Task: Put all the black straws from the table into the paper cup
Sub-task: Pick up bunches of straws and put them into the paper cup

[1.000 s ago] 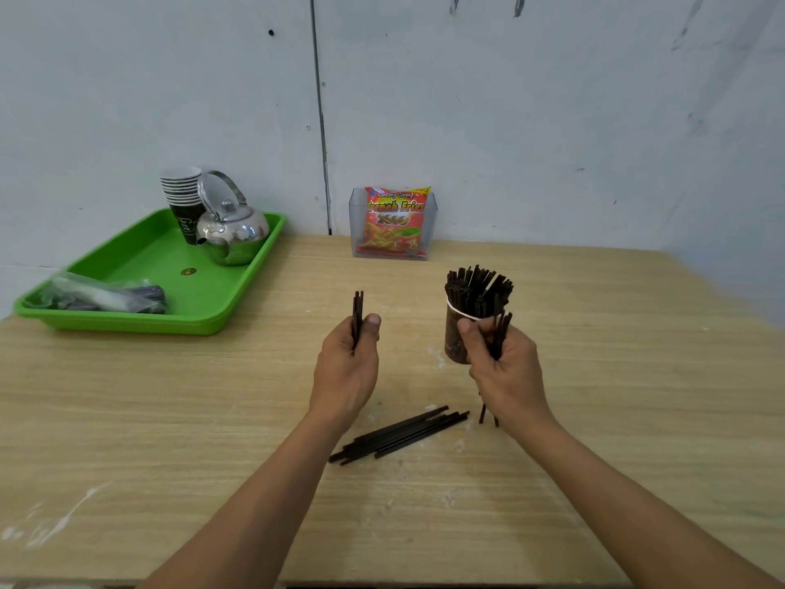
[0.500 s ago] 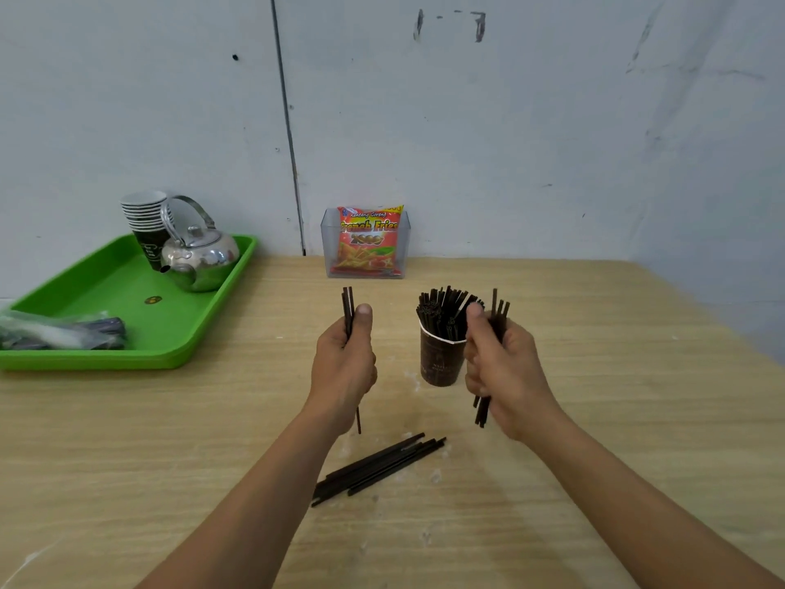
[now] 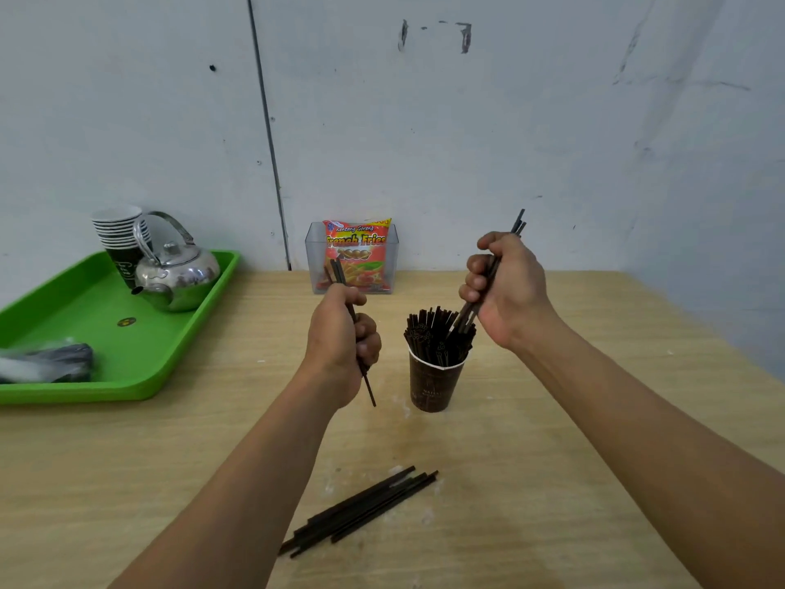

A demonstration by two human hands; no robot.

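Since a moment ago the few black straws in the right hand [image 3: 519,223] have gone from beside the paper cup [image 3: 432,386] to above it. They now slant down and to the left so that their lower ends meet the crowded mouth, which I take to be the line for sliding them in. The right hand [image 3: 507,291] has its fingers curled round them mid-length, thumb on top, a hold that leaves both ends free to steer. I see two or three tips above the fist and cannot count closer. The one cup stands upright at the middle of the table [image 3: 594,461], already packed with a dense bunch of straws [image 3: 431,333], far too many to number. Just left of it the left hand [image 3: 340,346] closes round its own small bundle [image 3: 368,386], about two, held near upright and clear of the cup, as if waiting its turn. Nearer to me a loose sheaf of straws [image 3: 361,510], five or six by my eye, lies flat and roughly parallel on the wood, untouched, so the job looks mostly done but not finished. At the far edge against the wall sits one clear box [image 3: 311,265] with one snack packet [image 3: 357,248] in it. At the far left is one green tray [image 3: 140,359] carrying one steel kettle [image 3: 178,276], one stack of paper cups [image 3: 118,225] and a plastic-wrapped bundle [image 3: 46,361].
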